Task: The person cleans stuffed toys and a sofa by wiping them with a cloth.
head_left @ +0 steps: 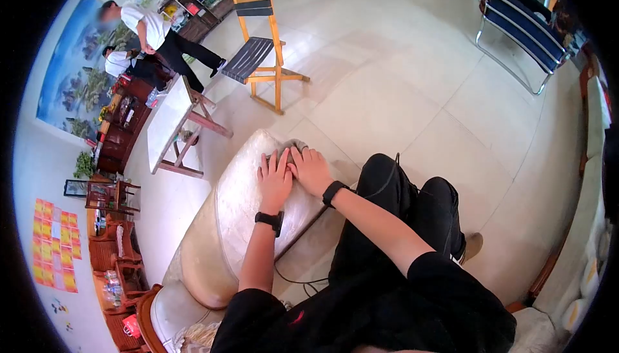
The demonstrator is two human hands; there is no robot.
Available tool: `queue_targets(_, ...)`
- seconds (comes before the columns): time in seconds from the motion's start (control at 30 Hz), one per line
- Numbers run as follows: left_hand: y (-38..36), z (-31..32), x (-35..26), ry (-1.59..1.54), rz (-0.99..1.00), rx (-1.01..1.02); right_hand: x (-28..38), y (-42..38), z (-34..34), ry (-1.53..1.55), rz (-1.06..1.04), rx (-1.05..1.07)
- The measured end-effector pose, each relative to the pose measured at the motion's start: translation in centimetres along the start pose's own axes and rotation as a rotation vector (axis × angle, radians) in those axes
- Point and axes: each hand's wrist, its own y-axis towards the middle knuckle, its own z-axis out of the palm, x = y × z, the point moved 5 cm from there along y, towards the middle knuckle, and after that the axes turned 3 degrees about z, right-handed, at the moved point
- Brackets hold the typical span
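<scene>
My left hand (275,181) lies palm down at the far end of a padded, cream sofa arm (242,205), its fingers stretched out and a little apart. Close against it, my right hand (313,171) reaches in from the right with its fingers extended. The two hands touch near the fingertips. Under and just beyond the fingers is a small greyish, soft-looking thing (296,143), mostly covered, so its kind cannot be made out. Both wrists carry dark bands.
A low white-topped table (169,121) and a wooden folding chair (258,56) stand ahead. Two people are at the back left, one standing (151,27). A blue metal-framed chair (523,27) is at far right. A thin dark cable (303,281) runs beside my legs.
</scene>
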Motion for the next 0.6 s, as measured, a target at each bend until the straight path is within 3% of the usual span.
queue_targets(0.27,-3.3,-1.7,-4.2,-0.084,0.124,-0.079,-0.8,-4.5,-2.2,-0.122,-0.049,-0.032)
queue_targets(0.6,-4.6,-1.7,-7.2,0.071,-0.074,-0.336,-1.2,-5.0,-2.8,0.011,-0.07,0.01)
